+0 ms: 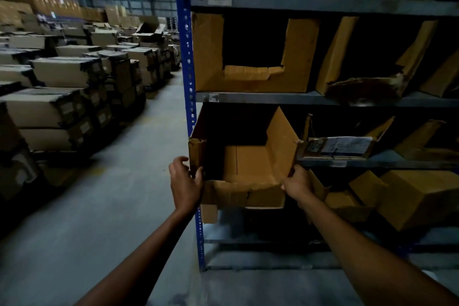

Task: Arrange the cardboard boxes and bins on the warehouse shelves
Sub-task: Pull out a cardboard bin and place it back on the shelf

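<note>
An open cardboard bin [250,169] with a cut-down front juts out from the third shelf level, at the rack's left end beside the blue upright [186,57]. Its inside looks empty. My left hand [185,182] grips the bin's front left corner, thumb inside the wall. My right hand [296,184] grips the front right corner, fingers curled over the torn edge. The bin's front edge hangs forward of the shelf beam [372,163].
Another cut-front bin [250,77] sits on the shelf above, with crumpled bins [367,77] to its right. A bin holding packets [340,148] stands right of mine. Closed boxes [409,196] lie on the lower shelf. Stacks of taped cartons [64,97] line the aisle's left side.
</note>
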### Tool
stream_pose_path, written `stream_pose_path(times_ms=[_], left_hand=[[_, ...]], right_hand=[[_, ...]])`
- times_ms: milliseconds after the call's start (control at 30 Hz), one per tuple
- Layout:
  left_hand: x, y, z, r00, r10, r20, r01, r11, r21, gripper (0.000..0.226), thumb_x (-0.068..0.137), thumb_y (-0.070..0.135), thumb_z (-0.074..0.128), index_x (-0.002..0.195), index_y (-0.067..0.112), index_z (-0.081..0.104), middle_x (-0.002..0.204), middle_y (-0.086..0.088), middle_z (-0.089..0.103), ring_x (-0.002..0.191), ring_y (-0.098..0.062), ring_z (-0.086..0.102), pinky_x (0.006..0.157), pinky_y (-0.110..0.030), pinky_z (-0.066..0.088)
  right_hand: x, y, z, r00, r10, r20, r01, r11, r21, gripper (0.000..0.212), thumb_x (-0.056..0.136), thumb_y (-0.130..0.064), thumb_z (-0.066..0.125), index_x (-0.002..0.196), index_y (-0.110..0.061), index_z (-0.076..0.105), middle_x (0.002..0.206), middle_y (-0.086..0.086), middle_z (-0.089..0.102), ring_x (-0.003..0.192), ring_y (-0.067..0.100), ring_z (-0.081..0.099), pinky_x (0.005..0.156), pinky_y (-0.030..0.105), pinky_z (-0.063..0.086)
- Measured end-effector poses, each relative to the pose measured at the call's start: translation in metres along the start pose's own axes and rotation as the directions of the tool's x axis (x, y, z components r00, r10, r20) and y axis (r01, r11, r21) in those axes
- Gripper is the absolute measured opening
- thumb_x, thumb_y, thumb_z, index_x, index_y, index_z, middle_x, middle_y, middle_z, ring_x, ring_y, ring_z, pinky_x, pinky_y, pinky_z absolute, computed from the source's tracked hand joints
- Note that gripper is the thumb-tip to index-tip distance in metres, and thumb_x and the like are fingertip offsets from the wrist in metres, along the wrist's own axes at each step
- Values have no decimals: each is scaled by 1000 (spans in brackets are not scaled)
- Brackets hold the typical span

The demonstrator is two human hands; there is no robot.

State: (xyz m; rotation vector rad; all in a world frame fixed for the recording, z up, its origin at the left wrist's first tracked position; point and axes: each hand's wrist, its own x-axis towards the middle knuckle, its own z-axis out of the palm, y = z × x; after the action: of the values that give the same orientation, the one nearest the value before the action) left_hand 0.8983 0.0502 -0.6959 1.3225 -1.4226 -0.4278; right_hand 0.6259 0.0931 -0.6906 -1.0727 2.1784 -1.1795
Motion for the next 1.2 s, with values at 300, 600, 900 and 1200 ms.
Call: stream_pose_path(times_ms=[300, 600, 900, 1200], left_hand=[[52, -54, 66, 777, 346, 525, -499, 847, 180, 50, 86, 27, 66, 130, 19, 42, 131, -3, 41, 107, -19, 53, 85, -26, 53], [99, -51, 115, 512, 167, 842, -817, 396, 419, 42, 99, 29, 47, 138, 17, 38, 124, -11, 57, 112, -29, 57, 93, -41, 44], [134, -58, 136, 550, 108, 828, -778, 427, 461, 35, 96, 20, 51, 131, 19, 43, 107, -5, 65, 92, -23, 66, 66, -32, 46], [174, -73, 179, 587, 129, 799, -735, 500, 459, 17, 95, 27, 53, 110, 23, 58, 98, 1, 67, 78, -14, 63, 58, -26, 36]], right_hand=[[53, -9, 54, 973, -167, -161, 154, 984, -91, 73, 82, -19, 69, 144, -15, 31, 140, 16, 39, 105, 34, 55, 82, 38, 50], [63, -12, 98, 791, -550, 268, 573, 513, -639, 71, 74, -44, 74, 133, -17, 45, 122, 5, 47, 114, 25, 47, 99, 38, 42], [113, -38, 114, 812, -383, 441, 575, 388, -721, 31, 86, -11, 55, 117, -16, 54, 112, 7, 65, 103, 27, 60, 83, 32, 43], [171, -41, 134, 817, -399, 417, 563, 392, -728, 29, 87, -5, 49, 114, -14, 52, 111, 6, 65, 101, 25, 62, 85, 32, 43]])
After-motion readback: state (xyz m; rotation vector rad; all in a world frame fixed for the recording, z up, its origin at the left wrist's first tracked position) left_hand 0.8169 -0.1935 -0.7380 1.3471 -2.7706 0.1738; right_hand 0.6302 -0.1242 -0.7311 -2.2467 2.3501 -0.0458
